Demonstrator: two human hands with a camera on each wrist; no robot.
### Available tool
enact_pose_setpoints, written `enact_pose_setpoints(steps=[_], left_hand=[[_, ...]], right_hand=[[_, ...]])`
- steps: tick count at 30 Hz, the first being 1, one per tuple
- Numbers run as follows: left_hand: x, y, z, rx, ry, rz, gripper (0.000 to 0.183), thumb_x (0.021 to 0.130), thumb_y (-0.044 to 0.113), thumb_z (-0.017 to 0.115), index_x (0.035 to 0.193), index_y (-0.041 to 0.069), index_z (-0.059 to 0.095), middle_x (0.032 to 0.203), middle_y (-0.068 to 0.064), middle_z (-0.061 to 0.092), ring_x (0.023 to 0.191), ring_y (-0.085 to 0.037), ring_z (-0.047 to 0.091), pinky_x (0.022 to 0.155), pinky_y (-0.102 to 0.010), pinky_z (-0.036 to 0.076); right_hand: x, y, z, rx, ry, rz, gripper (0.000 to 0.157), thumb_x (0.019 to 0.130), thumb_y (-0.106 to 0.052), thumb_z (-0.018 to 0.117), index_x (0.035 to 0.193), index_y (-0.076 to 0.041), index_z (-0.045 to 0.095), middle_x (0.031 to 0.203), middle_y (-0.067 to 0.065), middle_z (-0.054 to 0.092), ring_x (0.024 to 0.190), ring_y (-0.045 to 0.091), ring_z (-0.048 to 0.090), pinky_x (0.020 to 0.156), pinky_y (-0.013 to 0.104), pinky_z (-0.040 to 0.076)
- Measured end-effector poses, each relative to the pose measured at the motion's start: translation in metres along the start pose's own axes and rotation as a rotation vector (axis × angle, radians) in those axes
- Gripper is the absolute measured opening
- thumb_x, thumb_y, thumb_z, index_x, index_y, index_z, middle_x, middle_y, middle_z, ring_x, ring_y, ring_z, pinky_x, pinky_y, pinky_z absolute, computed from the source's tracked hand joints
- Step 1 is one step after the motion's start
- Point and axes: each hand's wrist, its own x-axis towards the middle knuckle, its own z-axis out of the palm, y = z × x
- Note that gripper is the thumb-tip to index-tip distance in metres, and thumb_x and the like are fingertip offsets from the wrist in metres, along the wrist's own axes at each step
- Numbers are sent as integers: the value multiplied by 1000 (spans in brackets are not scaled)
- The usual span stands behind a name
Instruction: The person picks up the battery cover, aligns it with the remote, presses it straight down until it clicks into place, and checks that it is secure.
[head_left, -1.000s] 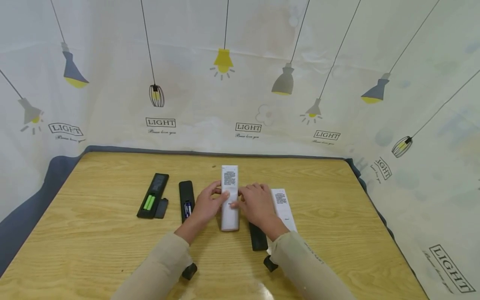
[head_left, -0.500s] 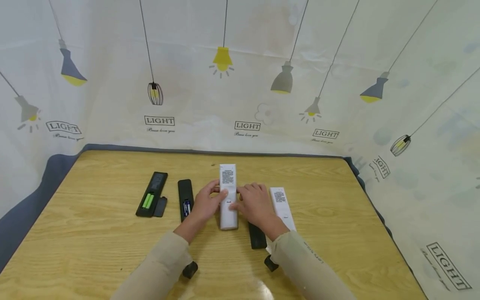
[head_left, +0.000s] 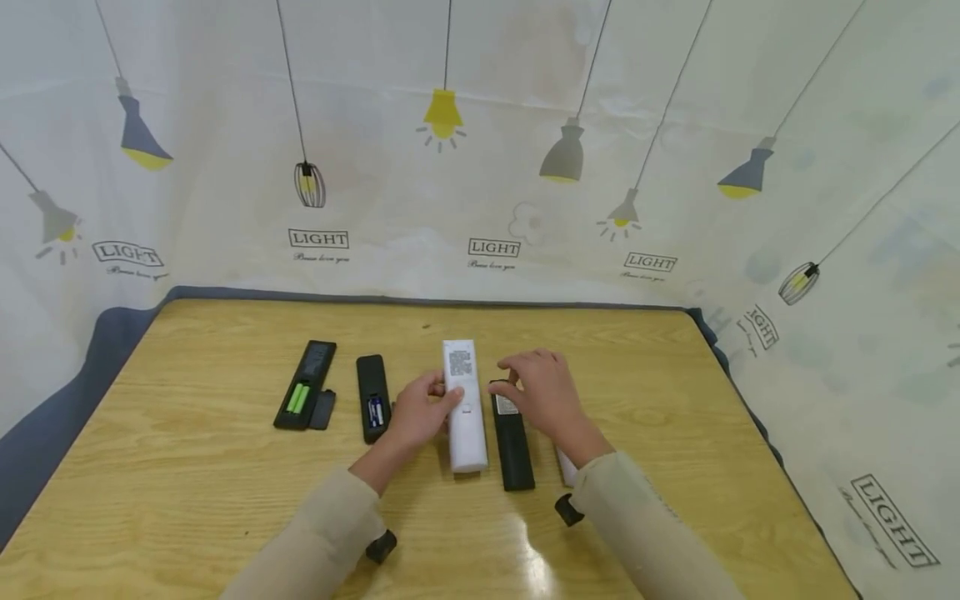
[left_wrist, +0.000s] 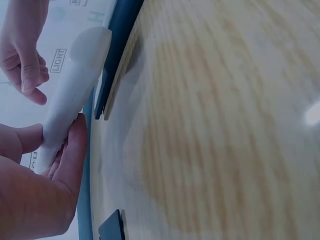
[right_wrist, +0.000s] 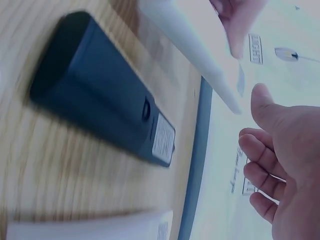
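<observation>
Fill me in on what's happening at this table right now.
A person sits at a wooden table with several remote controls lying back side up. The left hand grips a white remote by its side. The right hand hovers open just above a black remote beside it, not holding anything. Further left lie two black remotes with open battery bays, one showing green batteries, one with blue-white batteries.

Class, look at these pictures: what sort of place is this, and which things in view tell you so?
Probably a staged indoor work corner, not a lived-in room. A wooden table is closed in by a hung sheet printed with lamps, and several remote controls lie in a row, two with batteries exposed.
</observation>
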Motion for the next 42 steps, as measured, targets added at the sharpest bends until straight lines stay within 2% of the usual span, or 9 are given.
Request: enact_pose_setpoints(steps=[5, 10, 15, 22, 28, 33, 36, 39, 42], left_hand=[[0, -7, 3, 78, 22, -5, 34, 95, 26, 64, 122, 6, 62, 102, -11, 66, 78, -17, 65, 59, -28, 58], [0, -13, 5, 121, 1, -21, 34, 95, 27, 64, 121, 5, 62, 102, -11, 67, 78, -17, 66, 57, -27, 57], [0, -17, 7, 168, 0, -8, 35, 95, 30, 64, 119, 5, 62, 101, -11, 67, 76, -17, 66, 55, -26, 57], [-4, -14, 9, 268, 64, -35, 40, 91, 33, 68, 119, 5, 62, 98, -11, 67, 71, -17, 65, 49, -24, 54], [-6, -9, 10, 356, 121, -14, 45, 89, 32, 72, 123, 5, 60, 105, -11, 66, 81, -19, 64, 48, -22, 52], [-6, -7, 9, 380, 123, -16, 47, 89, 31, 71, 127, 5, 59, 110, -12, 67, 88, -21, 65, 54, -25, 54], [-5, -7, 10, 414, 136, -21, 47, 89, 32, 71, 126, 6, 60, 111, -11, 68, 92, -21, 65, 70, -32, 56], [-5, -7, 10, 447, 144, -11, 46, 88, 33, 72, 125, 7, 61, 109, -10, 69, 94, -21, 64, 84, -40, 52], [-5, -7, 10, 476, 154, -3, 46, 88, 33, 72, 125, 8, 62, 108, -8, 69, 93, -21, 63, 86, -41, 51]], right_hand=[[-2, 12, -5, -28, -15, 31, 40, 87, -46, 69, 116, -18, 70, 91, -3, 72, 103, 25, 62, 95, 49, 45], [-4, 19, -5, -41, -35, 55, 41, 87, -47, 68, 116, -18, 70, 92, -3, 72, 103, 25, 61, 96, 48, 44], [-7, 21, -5, -32, -41, 66, 40, 87, -47, 69, 115, -17, 71, 91, -2, 72, 100, 25, 60, 96, 49, 43], [-9, 22, -3, -31, -48, 62, 41, 88, -48, 68, 115, -18, 71, 89, -3, 72, 95, 23, 60, 96, 47, 43], [-10, 23, -2, -45, -54, 57, 41, 87, -49, 67, 115, -18, 71, 89, -4, 72, 94, 23, 60, 93, 46, 43], [-11, 22, -1, -45, -47, 48, 40, 87, -48, 68, 114, -18, 71, 89, -4, 72, 96, 24, 61, 93, 46, 44], [-11, 21, 0, -41, -43, 43, 40, 87, -48, 68, 114, -18, 71, 89, -4, 72, 97, 24, 62, 93, 46, 44], [-11, 21, 1, -41, -48, 42, 41, 87, -48, 68, 114, -19, 71, 90, -3, 72, 97, 24, 61, 92, 46, 44], [-11, 21, 2, -38, -58, 44, 41, 87, -48, 68, 115, -19, 71, 91, -3, 71, 97, 23, 61, 92, 46, 43]])
